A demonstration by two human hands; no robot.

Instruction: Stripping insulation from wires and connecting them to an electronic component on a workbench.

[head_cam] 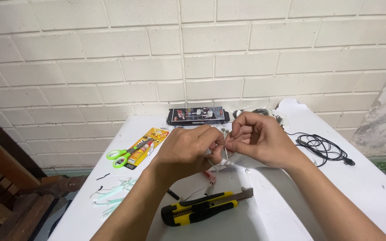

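Pinching a thin white cable (225, 157) between both sets of fingertips, I have the two hands drawn close together above the middle of the white table (358, 178). The left hand (188, 149) is curled with thumb and forefinger closed on the cable; the right hand (258, 136) meets it from the other side, fingers bunched on the same strand. Holding it raised and close like this keeps the fine wire taut and easy to see, I reckon. The cable is slim, pale and limp, and its loose end trails down toward the tabletop.

Just below the hands lies a yellow-and-black utility knife (206, 209), chunky plastic body, metal tip pointing right, within easy reach. Left of the hands, green-handled scissors (123, 154) rest on a flat yellow glue pack (150, 143). Behind, against the pale brick wall (193, 49), sits a glossy black box (196, 115). A coiled black cord (322, 147) sprawls well off to the right, and some clear plastic bits (112, 196) lie near the left edge.
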